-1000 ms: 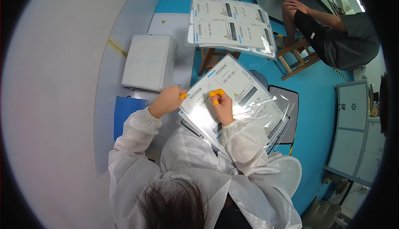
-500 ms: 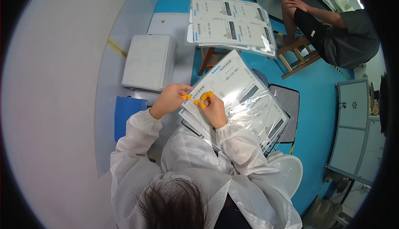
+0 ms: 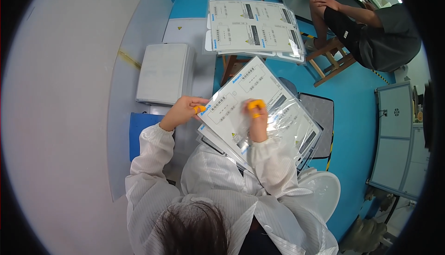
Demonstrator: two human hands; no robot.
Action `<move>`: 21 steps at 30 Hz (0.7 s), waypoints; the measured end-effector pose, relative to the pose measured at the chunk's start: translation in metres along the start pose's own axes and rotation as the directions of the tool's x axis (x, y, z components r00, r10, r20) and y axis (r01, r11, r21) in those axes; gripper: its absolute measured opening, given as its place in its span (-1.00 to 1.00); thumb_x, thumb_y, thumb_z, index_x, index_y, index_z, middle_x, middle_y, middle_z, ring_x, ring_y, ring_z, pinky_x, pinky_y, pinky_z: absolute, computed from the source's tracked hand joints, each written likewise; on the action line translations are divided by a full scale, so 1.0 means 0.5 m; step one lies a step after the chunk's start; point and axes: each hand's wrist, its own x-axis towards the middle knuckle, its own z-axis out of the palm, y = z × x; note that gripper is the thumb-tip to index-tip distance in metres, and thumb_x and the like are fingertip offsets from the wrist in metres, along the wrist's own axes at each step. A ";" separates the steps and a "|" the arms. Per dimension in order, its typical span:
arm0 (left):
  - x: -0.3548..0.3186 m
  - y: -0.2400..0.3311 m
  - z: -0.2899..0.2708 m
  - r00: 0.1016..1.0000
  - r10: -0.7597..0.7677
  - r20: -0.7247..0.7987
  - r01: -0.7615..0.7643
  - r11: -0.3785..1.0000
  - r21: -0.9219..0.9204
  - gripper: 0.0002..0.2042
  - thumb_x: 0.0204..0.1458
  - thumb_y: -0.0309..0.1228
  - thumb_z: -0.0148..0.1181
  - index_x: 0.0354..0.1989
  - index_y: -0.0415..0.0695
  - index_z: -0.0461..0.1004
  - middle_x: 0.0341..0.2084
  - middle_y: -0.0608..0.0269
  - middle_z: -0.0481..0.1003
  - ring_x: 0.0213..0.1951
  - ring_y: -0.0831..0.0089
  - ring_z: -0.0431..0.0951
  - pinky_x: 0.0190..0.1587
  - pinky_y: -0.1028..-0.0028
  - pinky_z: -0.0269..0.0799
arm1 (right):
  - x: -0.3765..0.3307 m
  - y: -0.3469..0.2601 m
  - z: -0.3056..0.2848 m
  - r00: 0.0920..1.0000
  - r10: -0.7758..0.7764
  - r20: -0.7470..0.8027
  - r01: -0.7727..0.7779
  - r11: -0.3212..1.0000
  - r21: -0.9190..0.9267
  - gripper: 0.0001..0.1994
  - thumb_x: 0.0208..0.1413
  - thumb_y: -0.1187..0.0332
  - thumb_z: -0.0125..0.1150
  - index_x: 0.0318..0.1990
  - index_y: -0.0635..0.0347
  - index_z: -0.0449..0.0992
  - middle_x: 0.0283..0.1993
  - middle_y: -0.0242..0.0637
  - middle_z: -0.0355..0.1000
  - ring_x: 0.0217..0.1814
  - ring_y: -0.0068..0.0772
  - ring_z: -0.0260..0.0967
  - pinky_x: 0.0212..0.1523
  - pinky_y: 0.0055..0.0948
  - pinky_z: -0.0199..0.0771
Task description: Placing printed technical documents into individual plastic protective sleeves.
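A stack of white printed sheets (image 3: 232,111) lies tilted over my lap, with black boxes and blue marks on the top one. Shiny, wrinkled clear film (image 3: 289,120) covers its right part. My left hand (image 3: 178,112) pinches the top sheet's left corner, its orange-capped thumb on the face. Over the sheet's middle is my right hand (image 3: 258,120), fingers curled together in orange finger cots and partly smeared by motion. Whether film is between those fingers cannot be made out.
Another pile of printed sheets (image 3: 255,30) rests on a wooden stool (image 3: 230,69) ahead. At left are a white box (image 3: 163,72) and a blue bin (image 3: 139,132). A seated person (image 3: 371,32) is at far right; a white basin-like seat (image 3: 322,195) stands beside me.
My right hand has moved from the sheet's left corner rightward to its middle. My left hand has shifted slightly left and stays at the corner.
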 end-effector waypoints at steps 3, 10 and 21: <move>0.005 -0.031 -0.011 0.999 -0.028 0.039 0.030 0.997 -0.076 -0.72 0.03 -0.54 0.05 -0.04 -0.24 0.42 -0.26 0.13 0.52 -0.33 0.51 0.54 -0.37 0.64 0.48 | 0.042 -0.053 -0.081 0.937 0.299 -0.182 -0.088 0.704 0.705 -0.81 0.15 0.36 -0.05 -0.21 0.32 0.33 -0.05 -0.09 0.37 0.11 -0.12 0.27 0.28 -0.15 0.08; 0.045 0.019 -0.007 0.978 0.063 0.198 -0.041 0.993 -0.114 -0.68 0.03 -0.52 0.05 0.01 -0.20 0.39 -0.22 0.17 0.51 -0.27 0.52 0.49 -0.24 0.63 0.39 | 0.032 -0.035 -0.115 0.994 0.104 -0.038 -0.056 0.765 0.642 -0.85 0.17 0.27 -0.08 -0.41 0.08 0.29 -0.63 -0.48 0.11 -0.64 -0.60 0.08 -0.33 -0.53 0.29; 0.148 0.047 -0.042 0.947 0.297 -0.124 -0.265 0.938 0.225 -0.72 -0.03 -0.60 0.00 -0.10 -0.29 0.44 -0.31 0.13 0.52 -0.30 0.49 0.49 -0.21 0.57 0.38 | 0.007 -0.221 -0.358 0.886 -0.111 -0.450 0.286 0.896 0.341 -0.64 0.17 0.23 -0.05 -0.68 -0.03 0.10 -0.76 -0.58 -0.09 -0.77 -0.74 -0.19 -0.75 -0.67 -0.18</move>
